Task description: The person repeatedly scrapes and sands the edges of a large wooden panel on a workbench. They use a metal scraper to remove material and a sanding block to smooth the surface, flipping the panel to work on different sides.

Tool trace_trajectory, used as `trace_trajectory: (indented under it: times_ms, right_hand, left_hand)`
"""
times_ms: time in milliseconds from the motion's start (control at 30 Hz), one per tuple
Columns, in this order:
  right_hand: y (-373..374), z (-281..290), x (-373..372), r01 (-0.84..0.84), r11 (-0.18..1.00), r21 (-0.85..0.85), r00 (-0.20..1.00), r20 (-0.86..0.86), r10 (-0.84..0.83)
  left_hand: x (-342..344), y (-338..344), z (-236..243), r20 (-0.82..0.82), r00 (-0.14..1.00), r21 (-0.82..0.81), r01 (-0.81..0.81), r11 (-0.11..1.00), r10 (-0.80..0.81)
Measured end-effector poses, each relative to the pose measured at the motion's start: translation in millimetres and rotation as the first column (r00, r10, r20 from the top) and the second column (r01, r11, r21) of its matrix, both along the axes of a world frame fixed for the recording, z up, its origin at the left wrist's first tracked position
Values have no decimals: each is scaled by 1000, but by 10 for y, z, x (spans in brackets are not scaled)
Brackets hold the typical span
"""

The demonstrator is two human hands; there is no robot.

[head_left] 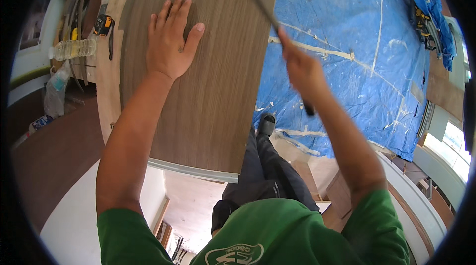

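Observation:
My left hand (pixel 174 42) lies flat, fingers spread, on a brown wood-grain panel (pixel 213 101). My right hand (pixel 303 67) is closed around a long, thin dark tool (pixel 265 10), raised near the panel's right edge. This tool has a pale, rounded tip at its far end, and its black lower end sticks out below my fist. Motion blurs the hand and the tool, so its exact kind cannot be made out. The tip is over the panel's far right part; I cannot tell whether it touches.
Left of the panel are an orange-and-black tape measure (pixel 103 25) and a clear plastic bottle (pixel 74 49). A blue tarp (pixel 342 22) with pale tape strips covers the floor on the right. Blue-wrapped tools (pixel 432 17) stand at far right. My sandalled foot (pixel 267 124) is beside the panel.

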State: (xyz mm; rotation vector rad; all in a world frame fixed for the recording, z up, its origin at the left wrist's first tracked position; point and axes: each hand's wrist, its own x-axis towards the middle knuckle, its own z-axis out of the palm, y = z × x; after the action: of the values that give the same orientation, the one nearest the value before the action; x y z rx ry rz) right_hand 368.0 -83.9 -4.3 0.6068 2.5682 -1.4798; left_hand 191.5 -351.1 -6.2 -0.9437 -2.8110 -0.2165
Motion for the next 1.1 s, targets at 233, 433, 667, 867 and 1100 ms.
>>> trace_trajectory:
  times_ms: [233,433,667,867,1100]
  right_hand:
    - [-352,135,998,53,916,-399,998,-6,-61]
    - [91,268,1131,473,759,-448,881,220,-420]
    - [271,55,1925,605,687,-403,790,406,-458]
    - [242,11,2345,618,666,-417,780,426,-458]
    - [277,-41,2526,620,654,-433,783,394,-482]
  left_hand:
    - [-72,47,6,22,1000,-24,4,1000,-3]
    - [-32,134,16,-52,997,-240,37,970,-51]
    - [80,1128,-89,-7,965,-154,259,953,-263]
    - [1420,1105,139,571,477,68,784,618,-668]
    - [668,1084,147,213,916,148,315,937,-342]
